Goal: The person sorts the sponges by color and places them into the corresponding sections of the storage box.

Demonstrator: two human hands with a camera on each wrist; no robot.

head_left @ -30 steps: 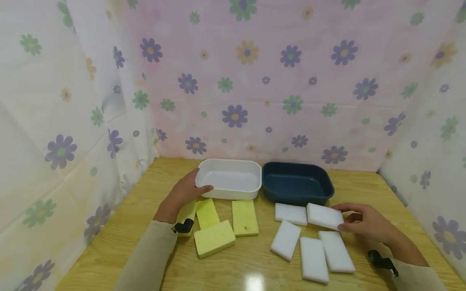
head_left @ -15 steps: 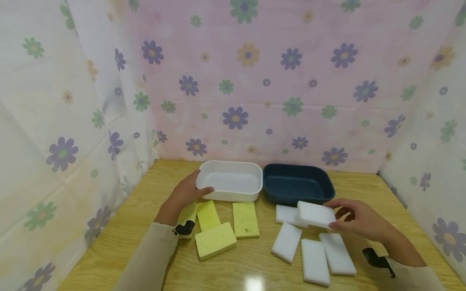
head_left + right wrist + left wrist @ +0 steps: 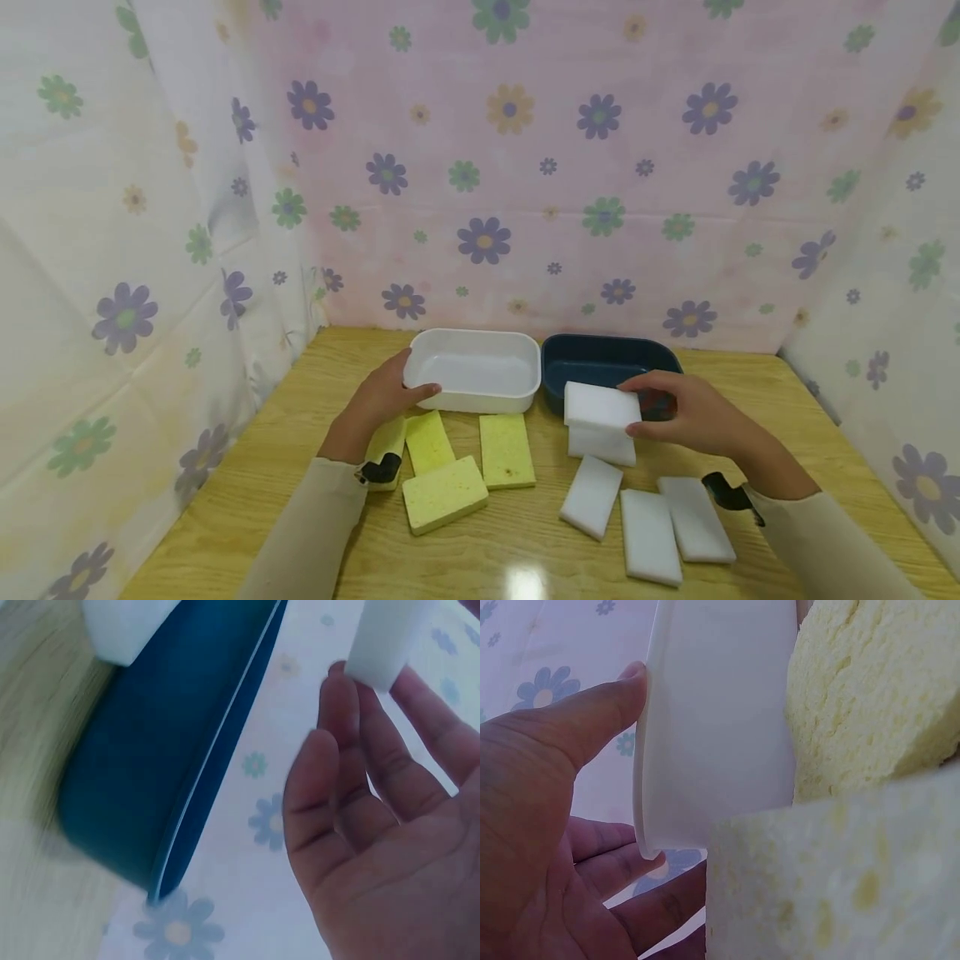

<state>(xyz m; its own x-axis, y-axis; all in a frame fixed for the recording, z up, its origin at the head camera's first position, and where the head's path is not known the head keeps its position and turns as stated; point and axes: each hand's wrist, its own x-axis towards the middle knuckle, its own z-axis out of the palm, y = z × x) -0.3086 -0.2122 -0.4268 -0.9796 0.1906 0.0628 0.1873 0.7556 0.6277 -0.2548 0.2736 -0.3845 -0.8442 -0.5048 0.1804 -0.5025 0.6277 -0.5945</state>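
Note:
My left hand (image 3: 384, 393) grips the left end of a white rectangular plastic tub (image 3: 480, 402). In the left wrist view its thumb lies along the tub's rim (image 3: 643, 787), with fingers round the end. My right hand (image 3: 693, 410) pinches a white sponge block (image 3: 600, 404) by its right end, thumb below and fingers above. This sponge is raised, overlapping the front wall of a dark blue tub (image 3: 573, 354) in the head view. Right below it lies another white sponge (image 3: 602, 447), partly hidden. In the right wrist view the held sponge (image 3: 388, 641) shows at the fingertips.
Several yellow sponges (image 3: 507, 450) lie in front of the white tub, one partly behind my left wrist. More white sponges (image 3: 650, 536) lie flat at the front right of the wooden table (image 3: 517, 546). Flowered cloth (image 3: 540, 275) encloses the back and sides.
My right hand has lifted the white sponge from the table and carried it left and up to the dark blue tub's front. My left hand has stayed on the white tub.

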